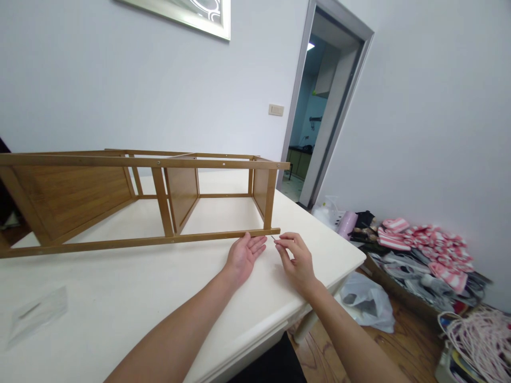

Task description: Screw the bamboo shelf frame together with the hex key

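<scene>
A brown wooden shelf frame (223, 235) lies on its side on a white table (159, 298), its panels upright and screw heads or holes along its rails. My left hand (242, 256) rests palm up beside the near rail close to its right end; the fingers are spread and hold nothing, and the fingertips meet the rail's lower edge. Just past that rail end, my right hand (296, 260) pinches a thin dark rod (273, 238) that looks like a hex key. Its tip points at the rail end; whether it touches the wood I cannot tell.
A clear plastic bag (38, 314) with a small dark thin item lies on the table at left. On the floor to the right are a white plastic bag (365, 300), a box of folded clothes (423, 255) and a bundle of pink cord (479, 338). A doorway (319, 106) opens behind.
</scene>
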`<state>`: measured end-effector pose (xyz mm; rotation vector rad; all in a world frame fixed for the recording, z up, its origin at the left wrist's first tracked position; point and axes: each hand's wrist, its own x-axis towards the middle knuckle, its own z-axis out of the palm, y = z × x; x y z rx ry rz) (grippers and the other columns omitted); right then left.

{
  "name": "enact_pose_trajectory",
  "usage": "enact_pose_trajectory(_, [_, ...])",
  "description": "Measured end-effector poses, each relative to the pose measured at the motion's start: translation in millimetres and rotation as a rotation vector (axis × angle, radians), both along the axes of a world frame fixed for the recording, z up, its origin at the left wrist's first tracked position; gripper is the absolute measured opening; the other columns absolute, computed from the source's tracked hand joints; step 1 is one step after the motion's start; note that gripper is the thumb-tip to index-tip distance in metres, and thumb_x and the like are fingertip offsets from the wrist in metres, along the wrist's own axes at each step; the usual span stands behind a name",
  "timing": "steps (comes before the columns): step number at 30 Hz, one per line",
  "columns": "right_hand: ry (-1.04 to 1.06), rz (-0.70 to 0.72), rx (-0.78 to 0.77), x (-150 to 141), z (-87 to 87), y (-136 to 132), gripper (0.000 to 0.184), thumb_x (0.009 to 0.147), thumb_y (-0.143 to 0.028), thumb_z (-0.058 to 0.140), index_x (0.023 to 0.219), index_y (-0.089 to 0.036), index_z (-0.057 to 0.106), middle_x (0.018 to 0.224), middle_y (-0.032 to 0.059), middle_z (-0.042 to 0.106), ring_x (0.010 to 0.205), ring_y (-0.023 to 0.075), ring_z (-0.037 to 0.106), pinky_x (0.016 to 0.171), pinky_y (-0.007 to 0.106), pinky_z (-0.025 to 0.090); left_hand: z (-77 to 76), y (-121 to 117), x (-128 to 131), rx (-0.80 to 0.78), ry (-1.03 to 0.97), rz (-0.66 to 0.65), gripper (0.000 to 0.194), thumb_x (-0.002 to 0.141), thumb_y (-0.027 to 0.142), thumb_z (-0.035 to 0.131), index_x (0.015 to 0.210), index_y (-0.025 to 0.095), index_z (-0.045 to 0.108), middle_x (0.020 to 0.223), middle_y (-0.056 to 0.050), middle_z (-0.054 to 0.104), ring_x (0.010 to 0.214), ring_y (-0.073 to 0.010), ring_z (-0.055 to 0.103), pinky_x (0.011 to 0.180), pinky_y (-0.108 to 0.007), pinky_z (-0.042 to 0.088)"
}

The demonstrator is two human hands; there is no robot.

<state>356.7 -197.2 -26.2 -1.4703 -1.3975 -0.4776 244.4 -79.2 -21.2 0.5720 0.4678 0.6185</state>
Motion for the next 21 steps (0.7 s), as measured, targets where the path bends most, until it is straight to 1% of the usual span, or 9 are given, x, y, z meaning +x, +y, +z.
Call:
enact_pose_trajectory(2, [0.053,-0.023,0.03,3.4,-0.1,1.4,0.013,0.094,-0.025,0.049,0.095,-0.02,0.061,0.107,0.011,0.065,0.095,0.0183,0.064,0.076,0.033,0.055,1.7,-0.8,-0.7,-0.002,0.005,0.004,0.024,0.097,0.029,0.042,0.098,0.011,0.058,0.113,-0.023,0.067,0.108,-0.0255,0.065,0.098,-0.041,0.05])
enact_pose_trajectory(3, [0.078,-0.03,0.025,6.3,-0.4,2.4,0.013,0.095,-0.025,0.048,0.097,-0.02,0.059,0.109,0.0108,0.066,0.094,0.0176,0.065,0.076,0.032,0.055,2.0,-1.1,-0.9,-0.001,0.007,0.006,0.024,0.097,0.029,0.042,0.098,0.011,0.058,0.112,-0.023,0.067,0.108,-0.0255,0.065,0.097,-0.04,0.05])
enact_pose_trajectory(5, [0.067,-0.057,-0.021,13.9,-1.0,4.4,0.013,0.096,-0.026,0.047,0.099,-0.02,0.058,0.1,0.0081,0.069,0.086,0.0158,0.066,0.072,0.03,0.055,1.9,-1.4,-1.1,0.003,0.009,0.007,0.025,0.097,0.029,0.042,0.097,0.01,0.058,0.112,-0.023,0.067,0.108,-0.0257,0.065,0.097,-0.04,0.05])
enact_pose_trajectory(7, [-0.042,-0.098,-0.072,23.2,-0.9,6.0,0.013,0.096,-0.027,0.048,0.096,-0.02,0.058,0.087,0.005,0.069,0.077,0.0151,0.065,0.069,0.029,0.053,1.2,-1.4,-0.8,0.01,0.007,0.01,0.025,0.097,0.029,0.042,0.097,0.01,0.058,0.112,-0.023,0.067,0.107,-0.0259,0.066,0.096,-0.04,0.051])
enact_pose_trajectory(9, [-0.196,-0.116,-0.105,32.4,0.3,7.3,0.013,0.096,-0.027,0.049,0.092,-0.019,0.058,0.081,0.0042,0.067,0.074,0.015,0.063,0.068,0.028,0.052,0.7,-1.3,-0.4,0.014,0.009,0.015,0.025,0.097,0.029,0.042,0.097,0.01,0.058,0.112,-0.023,0.067,0.106,-0.0261,0.066,0.096,-0.04,0.051])
enact_pose_trajectory(13, [-0.43,-0.119,-0.164,45.8,3.6,9.4,0.013,0.096,-0.021,0.047,0.1,-0.017,0.059,0.086,0.0069,0.065,0.078,0.0157,0.061,0.069,0.028,0.05,0.7,-1.2,-0.2,0.012,0.006,0.014,0.025,0.097,0.029,0.043,0.098,0.009,0.059,0.111,-0.023,0.067,0.107,-0.0264,0.066,0.097,-0.041,0.051])
enact_pose_trajectory(17, [-0.564,-0.107,-0.219,52.0,6.2,9.7,0.025,0.096,-0.013,0.039,0.114,-0.016,0.056,0.096,0.01,0.063,0.086,0.0179,0.059,0.074,0.031,0.051,-0.2,-0.6,-0.2,-0.001,-0.01,0.014,0.025,0.096,0.029,0.044,0.099,0.01,0.06,0.111,-0.024,0.067,0.108,-0.0271,0.065,0.098,-0.042,0.05])
enact_pose_trajectory(19, [-0.629,-0.102,-0.255,53.6,7.6,9.0,0.029,0.095,-0.009,0.035,0.116,-0.015,0.055,0.097,0.0103,0.062,0.087,0.018,0.057,0.073,0.03,0.05,-1.5,0.0,0.4,0.002,-0.014,0.014,0.026,0.097,0.028,0.043,0.099,0.009,0.06,0.111,-0.024,0.067,0.108,-0.0272,0.065,0.098,-0.042,0.05])
enact_pose_trajectory(21, [-0.685,-0.109,-0.285,54.4,9.0,7.8,0.029,0.095,-0.009,0.035,0.114,-0.015,0.057,0.095,0.0098,0.062,0.085,0.0176,0.056,0.07,0.03,0.049,-3.1,0.5,1.1,0.012,-0.015,0.01,0.026,0.097,0.028,0.043,0.098,0.009,0.061,0.112,-0.024,0.067,0.107,-0.0268,0.066,0.098,-0.041,0.05])
